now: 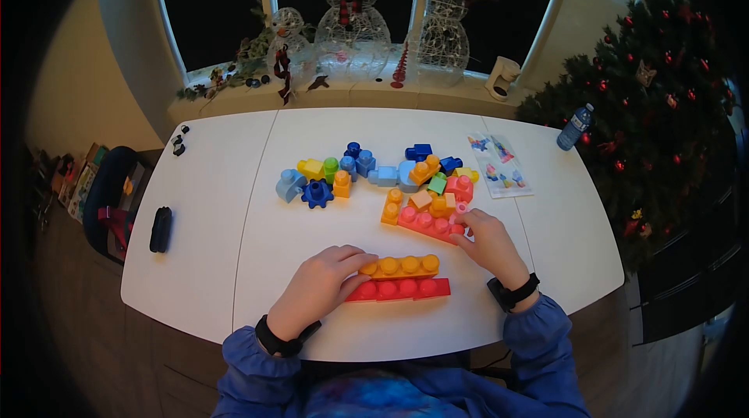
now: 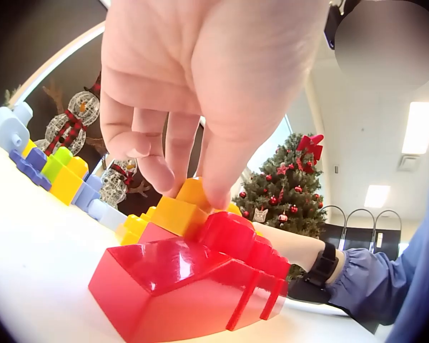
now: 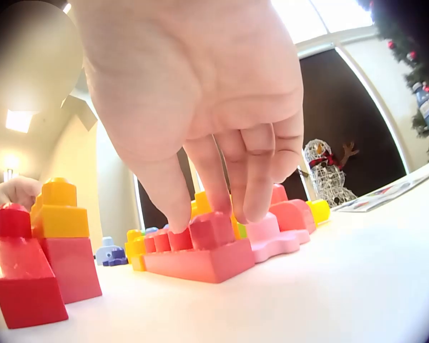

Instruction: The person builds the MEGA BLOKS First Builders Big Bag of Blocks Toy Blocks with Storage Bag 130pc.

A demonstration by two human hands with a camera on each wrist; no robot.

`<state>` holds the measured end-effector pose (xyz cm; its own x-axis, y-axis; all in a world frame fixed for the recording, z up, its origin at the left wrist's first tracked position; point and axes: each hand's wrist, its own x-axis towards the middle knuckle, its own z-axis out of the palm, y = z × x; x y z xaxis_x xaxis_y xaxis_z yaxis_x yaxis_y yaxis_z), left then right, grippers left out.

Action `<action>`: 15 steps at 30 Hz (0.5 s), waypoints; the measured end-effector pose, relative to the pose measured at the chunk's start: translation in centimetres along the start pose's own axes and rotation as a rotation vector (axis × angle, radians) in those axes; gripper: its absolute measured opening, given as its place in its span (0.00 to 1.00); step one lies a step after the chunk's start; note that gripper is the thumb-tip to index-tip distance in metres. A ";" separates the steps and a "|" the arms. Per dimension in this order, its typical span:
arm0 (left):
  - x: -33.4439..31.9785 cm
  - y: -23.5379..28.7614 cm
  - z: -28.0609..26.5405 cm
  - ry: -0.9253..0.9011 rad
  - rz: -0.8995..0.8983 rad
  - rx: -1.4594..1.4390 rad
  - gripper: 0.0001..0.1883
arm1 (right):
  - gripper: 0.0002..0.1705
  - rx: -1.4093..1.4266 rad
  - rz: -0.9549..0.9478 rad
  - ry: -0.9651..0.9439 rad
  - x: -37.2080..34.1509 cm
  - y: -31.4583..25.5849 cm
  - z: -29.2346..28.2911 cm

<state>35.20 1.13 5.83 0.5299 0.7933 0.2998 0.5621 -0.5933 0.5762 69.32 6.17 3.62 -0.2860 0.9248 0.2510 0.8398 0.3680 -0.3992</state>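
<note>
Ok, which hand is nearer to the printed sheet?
Right. The right hand is at the end of the salmon-pink brick, on the person's side of the printed sheet; the left hand grips the yellow-orange brick, farther off to the left.

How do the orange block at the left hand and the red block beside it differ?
The orange block sits raised on a pinkish block; the red block rests directly on the table. The red block lies closer to the table's near edge than the orange block. Both carry a row of rounded studs.
</note>
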 end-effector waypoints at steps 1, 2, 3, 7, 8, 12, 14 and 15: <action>0.0 0.0 0.0 -0.004 -0.003 -0.002 0.19 | 0.15 0.019 0.000 0.000 0.1 0.1 0.2; 0.1 0.0 0.0 -0.008 -0.006 -0.004 0.19 | 0.15 0.039 0.000 0.000 0.1 0.1 0.3; 0.1 0.0 -0.1 0.001 0.004 -0.003 0.19 | 0.15 0.056 -0.021 0.030 0.0 0.0 0.3; 0.1 0.2 -0.6 0.033 -0.059 -0.037 0.21 | 0.14 0.137 -0.053 0.141 -0.2 -1.6 -1.0; 0.1 0.3 -0.9 0.039 -0.099 -0.056 0.22 | 0.15 0.159 -0.048 0.166 -0.4 -2.1 -1.6; 0.1 0.7 -1.6 0.118 -0.133 -0.127 0.25 | 0.15 0.232 -0.155 0.200 -1.1 -4.3 -3.5; 0.0 1.2 -2.0 0.125 -0.125 -0.136 0.26 | 0.15 0.279 -0.205 0.175 -2.0 -5.8 -4.0; -0.2 1.3 -2.2 0.124 -0.077 -0.120 0.25 | 0.15 0.297 -0.228 0.167 -2.5 -6.5 -4.2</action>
<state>34.42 0.45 8.23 0.4019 0.8508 0.3385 0.5139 -0.5156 0.6856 66.51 1.09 9.28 -0.3498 0.7971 0.4923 0.5869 0.5960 -0.5480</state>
